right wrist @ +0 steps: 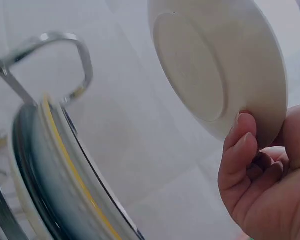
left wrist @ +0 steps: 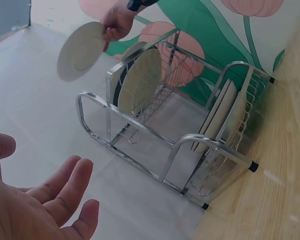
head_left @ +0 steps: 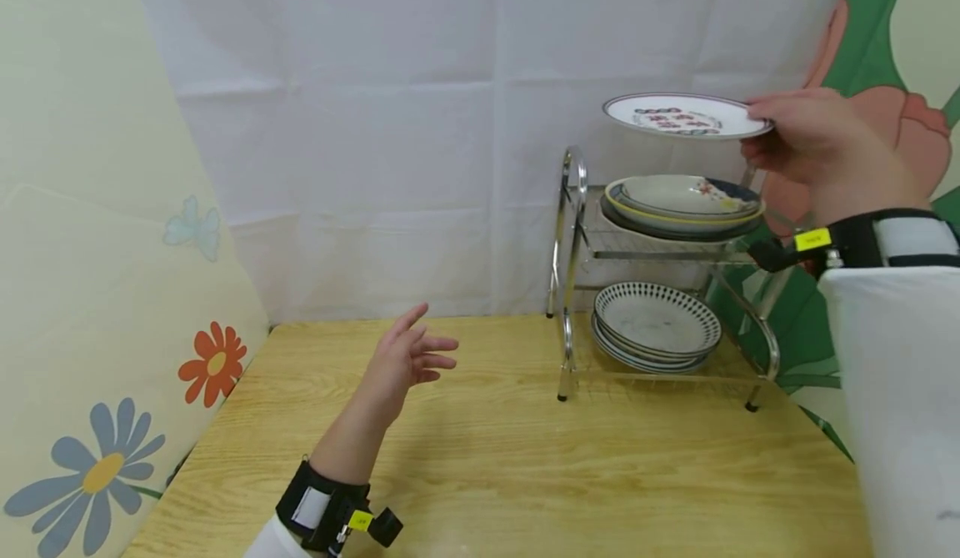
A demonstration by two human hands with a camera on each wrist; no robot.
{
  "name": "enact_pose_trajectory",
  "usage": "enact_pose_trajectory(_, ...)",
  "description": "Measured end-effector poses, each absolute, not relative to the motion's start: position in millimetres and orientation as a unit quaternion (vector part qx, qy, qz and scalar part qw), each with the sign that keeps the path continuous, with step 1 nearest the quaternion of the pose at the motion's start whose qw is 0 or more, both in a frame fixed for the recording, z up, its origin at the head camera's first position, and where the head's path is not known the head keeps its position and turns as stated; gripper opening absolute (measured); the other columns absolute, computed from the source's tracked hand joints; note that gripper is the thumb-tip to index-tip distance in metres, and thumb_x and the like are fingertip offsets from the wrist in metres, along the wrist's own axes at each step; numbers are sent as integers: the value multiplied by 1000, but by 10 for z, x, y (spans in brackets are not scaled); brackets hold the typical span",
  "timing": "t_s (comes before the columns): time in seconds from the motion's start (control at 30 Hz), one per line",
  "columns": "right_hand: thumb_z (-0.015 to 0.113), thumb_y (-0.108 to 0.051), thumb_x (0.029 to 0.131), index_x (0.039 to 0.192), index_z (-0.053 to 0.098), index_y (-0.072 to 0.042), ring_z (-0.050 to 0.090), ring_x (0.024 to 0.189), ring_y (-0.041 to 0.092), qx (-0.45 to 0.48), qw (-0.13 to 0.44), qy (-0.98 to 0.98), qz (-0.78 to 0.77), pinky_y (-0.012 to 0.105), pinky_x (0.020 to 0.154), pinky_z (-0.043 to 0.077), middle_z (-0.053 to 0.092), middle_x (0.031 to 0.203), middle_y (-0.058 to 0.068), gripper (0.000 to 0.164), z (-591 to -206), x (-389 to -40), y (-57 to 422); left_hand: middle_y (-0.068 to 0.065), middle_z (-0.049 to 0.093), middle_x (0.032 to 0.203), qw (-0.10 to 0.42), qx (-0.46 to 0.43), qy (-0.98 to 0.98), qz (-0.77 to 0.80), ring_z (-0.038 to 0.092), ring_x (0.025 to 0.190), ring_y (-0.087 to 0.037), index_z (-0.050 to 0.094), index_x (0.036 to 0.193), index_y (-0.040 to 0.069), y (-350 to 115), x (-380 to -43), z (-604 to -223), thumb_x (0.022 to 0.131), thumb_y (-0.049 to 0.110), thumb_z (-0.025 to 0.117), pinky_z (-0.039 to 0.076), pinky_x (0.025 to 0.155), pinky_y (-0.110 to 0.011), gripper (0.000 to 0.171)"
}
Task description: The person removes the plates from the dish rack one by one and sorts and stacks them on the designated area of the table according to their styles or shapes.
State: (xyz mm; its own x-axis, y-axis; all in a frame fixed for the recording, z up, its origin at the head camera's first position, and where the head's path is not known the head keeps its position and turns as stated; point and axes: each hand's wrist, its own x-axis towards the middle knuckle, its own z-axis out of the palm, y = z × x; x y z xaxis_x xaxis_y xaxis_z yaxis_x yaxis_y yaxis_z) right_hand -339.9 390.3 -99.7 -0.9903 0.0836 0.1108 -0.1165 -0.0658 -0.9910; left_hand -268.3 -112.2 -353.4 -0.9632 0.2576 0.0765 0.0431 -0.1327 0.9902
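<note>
My right hand (head_left: 817, 137) pinches a white plate (head_left: 686, 116) by its right rim, thumb on top and fingers beneath. Red and dark printing marks the plate's face; its pale underside with a foot ring shows in the right wrist view. The plate is held level above the upper tier of a chrome two-tier dish rack (head_left: 573, 241). On that tier lies a stack of dishes (head_left: 682, 208), the topmost floral with a yellow-rimmed one below. Several patterned plates (head_left: 660, 320) are stacked on the lower tier. Left of the rack, my left hand (head_left: 397, 366) hovers over the table with fingers spread, holding nothing.
The rack's black-tipped feet stand on a wood-grain table (head_left: 480, 458) near its back right. White cloth (head_left: 375, 124) hangs behind. Painted panels with flowers flank both sides, the right one (head_left: 802, 316) close by the rack.
</note>
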Motion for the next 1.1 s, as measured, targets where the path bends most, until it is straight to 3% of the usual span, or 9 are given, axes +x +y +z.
enact_pose_trajectory(0.23,68,-17,99,112,77,-15,63,55,21,60,41,-674,735,31,51,51,76,83,7,16,-1033,-3309,3339,6,79,106,102,128,634,756,75,85,-12,18,164,23,-1202,-2615,-3457,109,46,35,53,90,-35,61)
enact_pose_trajectory(0.4,67,-18,100,138,62,-12,67,54,20,86,23,-685,723,29,49,54,78,83,8,39,-1197,-3238,2941,10,78,102,120,165,605,770,73,75,-7,5,166,25,-1242,-2522,-3399,111,46,29,55,85,-30,64)
enact_pose_trajectory(0.57,63,-17,102,152,48,-7,69,60,15,117,1,-691,713,25,50,55,77,86,5,53,-1434,-3065,2590,11,78,101,129,195,585,777,71,71,-7,-1,166,28,-1250,-2427,-3315,111,46,26,55,80,-27,64)
enact_pose_trajectory(0.87,52,-12,107,158,33,3,72,66,12,199,-73,-680,702,24,54,57,77,93,3,57,-2037,-2848,2119,9,78,96,122,213,573,782,70,70,-8,0,166,28,-1221,-2305,-3202,111,48,19,55,78,-27,61)
enact_pose_trajectory(1.1,50,-15,107,156,40,-4,71,66,11,163,-88,-701,689,24,56,58,77,96,1,51,-2498,-2759,1882,7,77,88,118,231,567,782,69,66,-9,7,166,23,-1200,-2289,-3195,110,50,19,56,74,-27,63)
